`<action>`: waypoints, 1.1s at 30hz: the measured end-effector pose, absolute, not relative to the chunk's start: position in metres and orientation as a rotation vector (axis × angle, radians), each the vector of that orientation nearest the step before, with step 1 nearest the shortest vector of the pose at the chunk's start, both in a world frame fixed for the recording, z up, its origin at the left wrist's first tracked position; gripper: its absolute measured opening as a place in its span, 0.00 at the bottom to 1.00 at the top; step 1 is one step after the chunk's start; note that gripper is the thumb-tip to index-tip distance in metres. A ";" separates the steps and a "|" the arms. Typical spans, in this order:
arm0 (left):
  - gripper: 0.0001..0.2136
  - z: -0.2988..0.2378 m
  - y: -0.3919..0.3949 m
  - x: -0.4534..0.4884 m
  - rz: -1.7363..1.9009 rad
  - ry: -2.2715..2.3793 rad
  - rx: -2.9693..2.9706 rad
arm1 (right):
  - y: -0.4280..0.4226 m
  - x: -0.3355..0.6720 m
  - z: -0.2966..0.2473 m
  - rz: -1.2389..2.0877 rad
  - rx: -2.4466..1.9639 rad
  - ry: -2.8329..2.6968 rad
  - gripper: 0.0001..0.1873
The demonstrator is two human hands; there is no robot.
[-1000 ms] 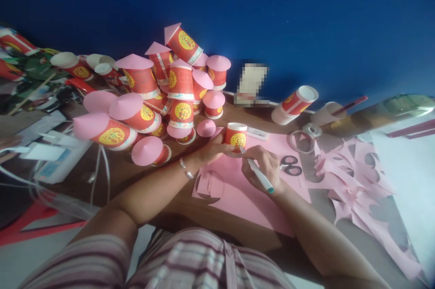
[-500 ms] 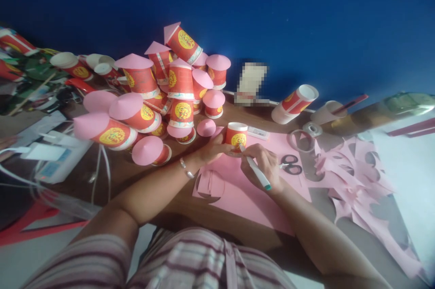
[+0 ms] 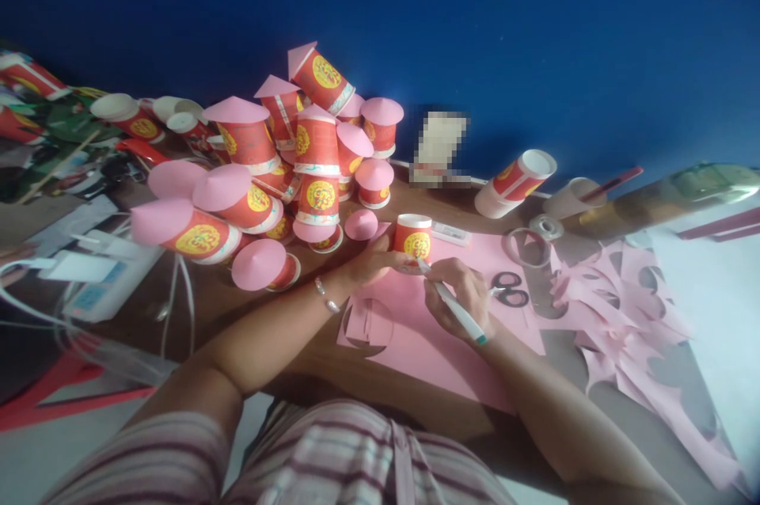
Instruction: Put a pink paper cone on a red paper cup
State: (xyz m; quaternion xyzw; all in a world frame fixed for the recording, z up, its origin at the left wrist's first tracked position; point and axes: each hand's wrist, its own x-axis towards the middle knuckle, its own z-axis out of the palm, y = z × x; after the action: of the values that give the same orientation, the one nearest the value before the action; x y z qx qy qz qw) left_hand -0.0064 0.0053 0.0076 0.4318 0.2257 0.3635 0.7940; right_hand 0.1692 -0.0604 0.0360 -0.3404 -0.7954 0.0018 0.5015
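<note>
A red paper cup with a yellow emblem stands upside down on a pink paper sheet. My left hand grips the cup's left side, fingers curled against it. My right hand is closed on a white pen with a teal end. The pen's tip touches the paper at the cup's lower right edge. A round hole is cut in the sheet at its left.
A heap of red cups with pink cone tops fills the table's left. Black scissors lie right of my right hand, near tape rolls and a lying cup. Pink paper scraps spread at right.
My right hand has shifted slightly down and right, and the pen now leans lower, its tip still at the cup's base. The left hand and cup have stayed put.
</note>
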 end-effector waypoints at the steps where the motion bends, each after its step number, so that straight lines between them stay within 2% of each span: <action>1: 0.17 0.009 0.005 -0.007 0.790 0.482 0.912 | -0.060 0.169 0.036 -0.013 -0.817 -1.927 0.10; 8: 0.22 0.012 0.008 -0.003 0.892 0.475 0.824 | -0.056 0.173 0.032 -0.077 -0.872 -1.926 0.16; 16: 0.20 0.009 0.005 -0.004 0.927 0.594 0.873 | -0.051 0.175 0.017 -0.226 -0.959 -1.994 0.25; 22: 0.16 0.007 0.006 -0.004 0.917 0.608 0.915 | -0.052 0.178 0.016 -0.357 -0.866 -2.137 0.24; 33: 0.24 0.015 0.007 -0.004 0.902 0.443 0.811 | -0.047 0.186 0.009 -0.241 -0.997 -2.006 0.21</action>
State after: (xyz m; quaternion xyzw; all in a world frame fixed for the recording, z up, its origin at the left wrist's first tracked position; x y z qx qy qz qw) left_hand -0.0037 0.0073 0.0150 0.3778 0.2062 0.4202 0.7988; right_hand 0.1857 -0.0471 0.0089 -0.3996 -0.8038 -0.0966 0.4299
